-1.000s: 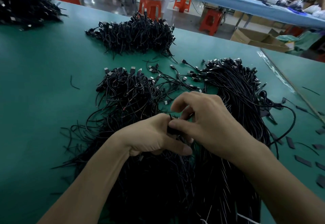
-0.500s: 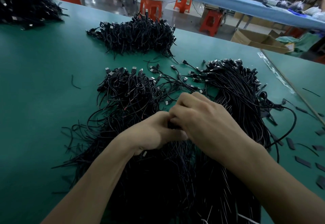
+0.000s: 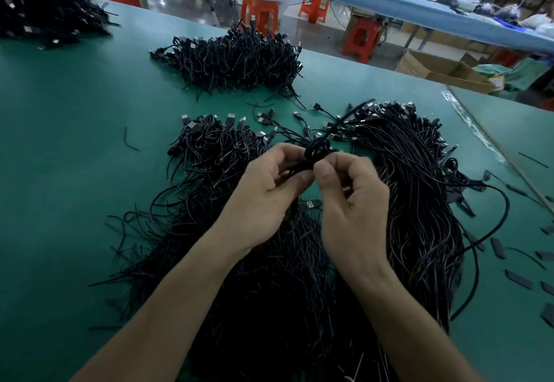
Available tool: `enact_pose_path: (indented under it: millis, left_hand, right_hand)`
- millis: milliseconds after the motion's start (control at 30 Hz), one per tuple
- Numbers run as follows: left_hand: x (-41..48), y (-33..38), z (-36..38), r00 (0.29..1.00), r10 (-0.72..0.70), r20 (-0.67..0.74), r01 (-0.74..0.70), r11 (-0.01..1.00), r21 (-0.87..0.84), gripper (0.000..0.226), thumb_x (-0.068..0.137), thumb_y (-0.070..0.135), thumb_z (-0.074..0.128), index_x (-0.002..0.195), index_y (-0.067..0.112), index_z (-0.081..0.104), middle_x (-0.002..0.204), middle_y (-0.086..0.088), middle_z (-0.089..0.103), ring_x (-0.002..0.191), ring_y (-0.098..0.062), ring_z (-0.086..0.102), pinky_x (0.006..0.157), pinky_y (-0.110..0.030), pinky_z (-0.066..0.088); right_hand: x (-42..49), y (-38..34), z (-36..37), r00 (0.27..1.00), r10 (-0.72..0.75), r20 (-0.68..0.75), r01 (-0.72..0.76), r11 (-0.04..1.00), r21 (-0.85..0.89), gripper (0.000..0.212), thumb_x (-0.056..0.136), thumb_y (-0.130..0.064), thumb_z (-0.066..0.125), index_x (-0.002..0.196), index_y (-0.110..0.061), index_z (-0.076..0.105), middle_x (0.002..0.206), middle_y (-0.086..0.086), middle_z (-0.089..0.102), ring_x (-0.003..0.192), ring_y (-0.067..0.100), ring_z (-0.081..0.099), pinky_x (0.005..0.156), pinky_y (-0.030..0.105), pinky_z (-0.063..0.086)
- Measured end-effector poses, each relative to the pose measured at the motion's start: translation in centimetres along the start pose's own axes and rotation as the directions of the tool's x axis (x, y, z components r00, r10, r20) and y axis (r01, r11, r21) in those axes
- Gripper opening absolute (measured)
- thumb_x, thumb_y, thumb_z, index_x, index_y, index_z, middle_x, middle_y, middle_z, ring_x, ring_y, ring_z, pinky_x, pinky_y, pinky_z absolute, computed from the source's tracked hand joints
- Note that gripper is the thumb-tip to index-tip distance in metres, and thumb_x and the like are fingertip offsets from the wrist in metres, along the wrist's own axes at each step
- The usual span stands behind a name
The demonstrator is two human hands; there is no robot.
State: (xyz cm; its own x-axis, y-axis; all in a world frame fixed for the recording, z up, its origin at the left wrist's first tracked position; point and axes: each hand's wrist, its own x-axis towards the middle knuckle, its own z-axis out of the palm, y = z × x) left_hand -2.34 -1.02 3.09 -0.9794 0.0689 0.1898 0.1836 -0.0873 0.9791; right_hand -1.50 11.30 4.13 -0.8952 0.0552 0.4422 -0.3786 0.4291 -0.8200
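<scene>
Black, thin and limp: the loose cables [image 3: 269, 306] heaped under your forearms are the stock you are working through, and one of them is in your hands now. It is light and soft, with no stiffness of its own, so a loop probably springs open the moment you ease off. Its jacket looks smooth and may slip through a loose pinch.

Your left hand [image 3: 266, 199] curls its fingers and thumb round the lower part of the coiled cable [image 3: 316, 151]. Your right hand [image 3: 353, 202] pinches the same coil from the other side with thumb and forefinger, the other fingers folded. The coil sits between the two hands, lifted above the heap. Its free tail [image 3: 356, 109] sticks up and away, and a USB plug [image 3: 314, 203] shows just below your thumbs. Hold at the crossing of the loops, not at the tail. Don't pull on the plug, because the joint there is the weak spot.

Half a second ago your hands were pressed together low on the heap, knuckles up, with the cable hidden. They have since risen and parted, and the coil shows.

Beyond lie a knotted pile [image 3: 215, 145], long cables [image 3: 419, 190] to the right, and a farther heap [image 3: 239, 58] on the green table [image 3: 75, 172].
</scene>
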Motion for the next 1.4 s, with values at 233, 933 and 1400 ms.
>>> enact_pose_path:
  millis: [233,933,1400]
  left_hand:
    - [-0.1,-0.7,-1.4,0.914,0.323,-0.247,-0.209,0.894,0.396,0.024,0.082,0.019,0.082,0.097,0.032,0.068,0.068,0.003,0.053,0.06,-0.005,0.045,0.053,-0.019,0.039]
    - [-1.1,-0.5,0.1,0.959,0.28,0.039,-0.264,0.839,0.475,0.004,0.09,0.021,0.072,0.093,0.025,0.073,0.082,0.017,0.07,0.086,-0.008,0.066,0.079,-0.029,0.054]
    - [-0.8,1.1,-0.8,0.987,0.137,0.089,-0.141,0.989,0.035,0.049,0.099,0.05,0.04,0.092,0.021,0.08,0.099,-0.01,0.063,0.09,0.0,0.055,0.08,-0.014,0.045]
  right_hand:
    - [-1.2,-0.5,0.7,0.952,0.163,0.26,-0.261,0.876,0.406,0.016,0.098,-0.015,0.057,0.091,-0.003,0.066,0.068,-0.013,0.059,0.059,-0.003,0.051,0.057,0.011,0.042]
    - [1.3,1.2,-2.3,0.947,0.251,0.201,-0.308,0.891,0.335,0.018,0.097,-0.018,0.061,0.082,-0.011,0.067,0.061,-0.007,0.056,0.056,0.009,0.046,0.052,0.023,0.042]
    - [0.3,0.7,-2.1,0.914,0.133,0.382,-0.218,0.958,0.187,0.012,0.092,-0.027,0.065,0.085,-0.021,0.071,0.079,0.001,0.067,0.074,0.009,0.057,0.07,0.025,0.045]
